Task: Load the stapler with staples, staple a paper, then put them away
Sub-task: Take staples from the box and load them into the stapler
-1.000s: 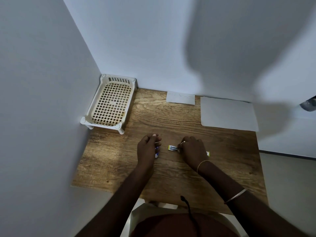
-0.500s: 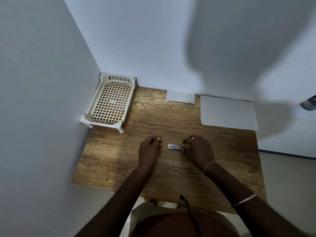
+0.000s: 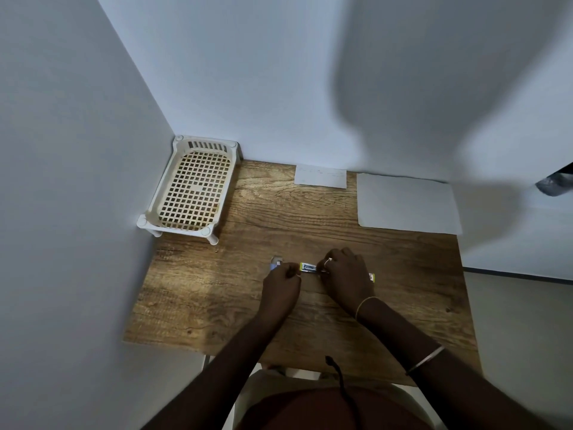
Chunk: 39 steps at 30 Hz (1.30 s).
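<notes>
Across the lower middle of the frame lies one wooden table (image 3: 403, 274), a brown rectangle with a strong wavy grain, set into a corner of two smooth white walls (image 3: 248, 72). A broad soft shadow falls on the wall at upper right.

You have two sheets of paper at the table's far edge. The larger sheet (image 3: 406, 203) is plain, pale and rectangular, at upper right of the tabletop. The smaller sheet (image 3: 320, 176) is a narrow strip left of it, against the wall, with faint marks too small to read.

One cream plastic basket (image 3: 161, 200) stands on short legs in the upper-left corner of the table. It is rectangular, with rounded corner posts and a square-grid floor.

Both your hands meet in the middle of the table. Your right hand (image 3: 347, 274) curls down over the one stapler (image 3: 308, 267) and grips it. The stapler lies crosswise on the wood, its yellow-green end and bare metal channel showing left of your fingers and a bit of its other end showing to their right. Your left hand (image 3: 280, 287) is curled, its fingertips pinched together just beside the stapler's left end; I cannot tell whether they hold anything.

One small box (image 3: 275, 262), blue and white, lies on the wood just beyond your left knuckles.

You wear one thin band (image 3: 366, 305) at the right wrist, one bangle (image 3: 424, 360) further up the forearm, and one ring (image 3: 328, 260).
</notes>
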Tool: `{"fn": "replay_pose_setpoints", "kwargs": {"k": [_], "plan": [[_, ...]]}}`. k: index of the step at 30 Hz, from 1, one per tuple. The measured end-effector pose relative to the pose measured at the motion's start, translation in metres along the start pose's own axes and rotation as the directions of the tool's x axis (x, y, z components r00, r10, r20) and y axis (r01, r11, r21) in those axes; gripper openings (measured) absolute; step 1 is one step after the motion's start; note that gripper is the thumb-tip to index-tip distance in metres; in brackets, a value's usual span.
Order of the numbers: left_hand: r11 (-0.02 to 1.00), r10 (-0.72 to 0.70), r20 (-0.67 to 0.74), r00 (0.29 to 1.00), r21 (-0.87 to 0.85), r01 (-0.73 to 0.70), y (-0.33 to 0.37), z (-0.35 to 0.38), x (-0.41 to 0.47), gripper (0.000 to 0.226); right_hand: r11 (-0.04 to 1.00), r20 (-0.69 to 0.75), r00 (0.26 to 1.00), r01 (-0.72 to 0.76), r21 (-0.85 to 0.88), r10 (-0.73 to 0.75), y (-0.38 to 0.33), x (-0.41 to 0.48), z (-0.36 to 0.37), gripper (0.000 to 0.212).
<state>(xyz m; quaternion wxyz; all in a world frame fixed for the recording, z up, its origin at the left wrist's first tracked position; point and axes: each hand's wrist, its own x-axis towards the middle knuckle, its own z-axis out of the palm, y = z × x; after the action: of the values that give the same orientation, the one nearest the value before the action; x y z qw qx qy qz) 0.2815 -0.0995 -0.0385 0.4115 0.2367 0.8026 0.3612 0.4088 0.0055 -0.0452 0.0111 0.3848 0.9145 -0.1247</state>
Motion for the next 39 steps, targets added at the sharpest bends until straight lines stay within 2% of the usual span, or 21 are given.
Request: {"fn": "replay_pose_setpoints", "kwargs": {"k": [7,10,13,18,25,30,34,37,39], "plan": [[1.0,0.011,-0.027,1.0,0.009,-0.01,-0.001,-0.001,0.002,0.035,0.996,0.041,0.999,0.02,0.086,-0.023,-0.003,0.009,0.001,0.016],[1.0,-0.003,-0.026,1.0,-0.007,0.002,-0.002,-0.001,0.004,0.033,0.973,0.025,1.0,-0.019,0.229,0.013,0.003,0.006,0.0,0.028],[1.0,-0.011,-0.033,0.999,-0.011,0.01,-0.004,-0.001,0.005,0.033,0.961,0.034,0.997,-0.08,0.266,0.074,0.013,0.0,0.0,0.041],[1.0,-0.006,-0.024,1.0,-0.022,0.005,-0.006,0.001,0.003,0.031,0.973,0.045,0.997,-0.07,0.22,0.062,0.019,-0.004,-0.001,0.021],[0.991,-0.052,0.006,0.999,-0.121,0.052,-0.007,0.007,-0.001,0.025,0.978,-0.027,1.0,0.016,0.209,-0.011,0.022,-0.003,-0.001,0.016],[0.97,-0.096,-0.041,0.995,-0.227,0.084,-0.007,0.011,0.002,0.038,0.953,-0.077,0.996,-0.01,0.302,0.035,0.026,-0.004,-0.013,0.014],[0.887,-0.026,0.028,0.999,-0.461,0.036,0.002,0.008,0.004,0.053,0.938,-0.105,0.993,-0.004,0.347,0.043,0.023,-0.001,-0.035,0.015],[0.723,0.092,0.108,0.99,-0.69,0.008,0.017,0.001,0.003,0.056,0.934,-0.143,0.989,0.033,0.357,0.02,0.018,0.002,-0.056,0.014],[0.634,0.156,0.126,0.98,-0.773,-0.002,0.03,-0.005,0.001,0.051,0.928,-0.174,0.985,0.078,0.364,-0.014,0.014,0.004,-0.07,0.014]]}}
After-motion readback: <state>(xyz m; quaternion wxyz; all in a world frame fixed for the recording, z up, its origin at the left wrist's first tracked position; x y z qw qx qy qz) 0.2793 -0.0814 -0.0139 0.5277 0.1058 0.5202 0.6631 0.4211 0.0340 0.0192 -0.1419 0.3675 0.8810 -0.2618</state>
